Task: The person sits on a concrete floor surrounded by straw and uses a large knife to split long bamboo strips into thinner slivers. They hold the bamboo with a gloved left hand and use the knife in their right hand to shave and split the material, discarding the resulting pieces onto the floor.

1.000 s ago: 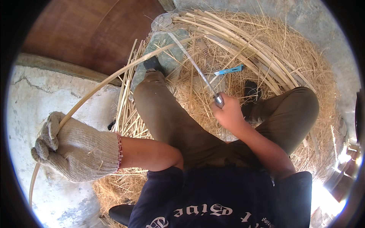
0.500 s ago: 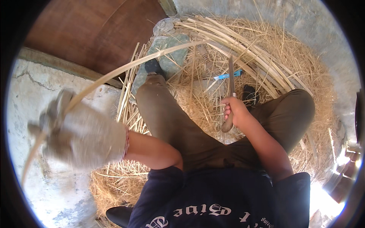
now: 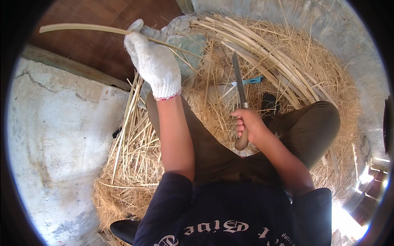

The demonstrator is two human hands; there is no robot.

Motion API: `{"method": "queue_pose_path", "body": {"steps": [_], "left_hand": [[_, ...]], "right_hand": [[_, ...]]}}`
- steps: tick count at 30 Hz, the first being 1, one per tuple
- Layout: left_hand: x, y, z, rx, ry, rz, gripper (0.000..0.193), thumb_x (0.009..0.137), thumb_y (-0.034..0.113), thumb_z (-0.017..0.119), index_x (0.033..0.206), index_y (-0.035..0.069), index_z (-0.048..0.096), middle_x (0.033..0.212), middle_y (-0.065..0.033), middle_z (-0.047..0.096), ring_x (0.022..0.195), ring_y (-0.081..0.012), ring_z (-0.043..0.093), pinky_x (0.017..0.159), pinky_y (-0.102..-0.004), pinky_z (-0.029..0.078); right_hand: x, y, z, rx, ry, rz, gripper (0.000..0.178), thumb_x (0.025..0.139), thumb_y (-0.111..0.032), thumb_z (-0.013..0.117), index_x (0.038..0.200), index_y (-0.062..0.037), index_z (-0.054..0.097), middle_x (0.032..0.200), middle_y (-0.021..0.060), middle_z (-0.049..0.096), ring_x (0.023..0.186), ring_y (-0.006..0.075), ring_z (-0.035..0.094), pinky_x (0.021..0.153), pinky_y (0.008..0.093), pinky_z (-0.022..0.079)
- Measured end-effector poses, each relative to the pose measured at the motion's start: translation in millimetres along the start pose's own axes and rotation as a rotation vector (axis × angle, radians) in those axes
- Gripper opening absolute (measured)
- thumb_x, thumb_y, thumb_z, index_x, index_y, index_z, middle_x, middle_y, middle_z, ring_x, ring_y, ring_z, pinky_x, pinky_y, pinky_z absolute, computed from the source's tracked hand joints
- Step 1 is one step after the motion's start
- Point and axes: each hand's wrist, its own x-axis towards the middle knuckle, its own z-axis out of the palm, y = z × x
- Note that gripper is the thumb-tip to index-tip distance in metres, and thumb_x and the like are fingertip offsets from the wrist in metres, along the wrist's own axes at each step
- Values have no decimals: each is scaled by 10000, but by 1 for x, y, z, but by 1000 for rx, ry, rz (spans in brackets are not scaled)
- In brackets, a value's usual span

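Note:
My left hand (image 3: 154,59), in a white knit glove with a red-edged cuff, is raised at the upper left. Its fingers are closed around a long, thin, pale strip that looks like split bamboo (image 3: 84,27). One end of the strip reaches left over the brown panel; the other slants down to the right. In front of my lap, my bare right hand (image 3: 248,126) is wrapped round the wooden handle of a knife (image 3: 239,78). The long narrow blade points up and away from me. Just past the blade lies a blue utility knife (image 3: 251,80) on the shavings.
Long pale strips (image 3: 262,53) lie bundled at the far right on a bed of shavings (image 3: 328,74). More strips (image 3: 129,123) lean beside my left leg. A stone (image 3: 186,49) sits near my left foot. Concrete walls (image 3: 61,135) and a brown panel (image 3: 98,45) close in the space.
My left hand has swung up and to the right with the strip, from beside the left wall to over the stone. The knife in my right hand has tilted and shifted slightly left.

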Motion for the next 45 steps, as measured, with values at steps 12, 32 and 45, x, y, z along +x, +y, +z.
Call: {"method": "queue_pose_path", "body": {"steps": [12, 32, 45], "left_hand": [[-2, 0, 0, 635, -196, 162, 221, 971, 153, 728, 1125, 1, 682, 1106, -66, 684, 987, -138, 648, 902, -327, 565], [-3, 3, -4, 873, -313, 191, 221, 983, 173, 695, 1136, 14, 705, 1097, -62, 712, 981, -132, 661, 902, -298, 533], [-5, 2, -2, 779, -262, 118, 226, 967, 210, 700, 1079, 14, 698, 1093, -99, 697, 917, -188, 672, 864, -336, 531]], "right_hand": [[-44, 4, 11, -417, -76, -472, 199, 929, -134, 682, 801, -32, 569, 563, 8, 509, 391, 116, 455, 365, 321, 388], [-46, 3, 1, -475, -48, -440, 211, 900, -120, 684, 751, -35, 562, 576, -4, 529, 495, 90, 490, 474, 321, 397], [-43, 4, 3, -606, 113, -643, 202, 882, -108, 668, 748, -18, 547, 588, 2, 516, 545, 93, 447, 533, 334, 388]]}}
